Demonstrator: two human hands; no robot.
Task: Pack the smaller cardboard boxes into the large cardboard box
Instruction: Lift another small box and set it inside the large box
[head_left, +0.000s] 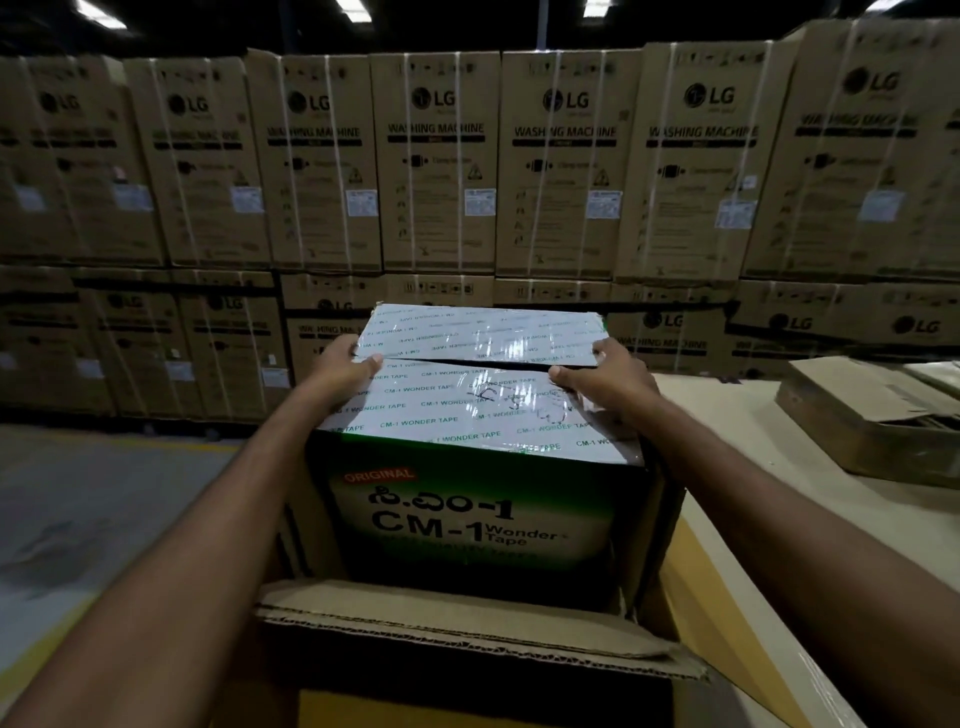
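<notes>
1. The left hand (343, 364) and right hand (605, 376) hold the green tape box (467, 519) by its top, fingers curled.
2. It is partly down in the big box (467, 629).
3. It could jam on the tight sides.

A wall of brown LG washing-machine cartons (436, 171) fills the far side from edge to edge, stacked in two tiers — each carton bound with white strapping bands (332, 156) and carrying a small pale label (480, 201) low on its face. Above them the ceiling is dark, with bright strip lights (353, 8) showing along the top edge. To the left lies a grey concrete floor (104, 493) crossed by a faded yellow line (171, 444) near the foot of the stacks, while on the right a pale tan bench (753, 467) runs away toward the cartons.
</notes>
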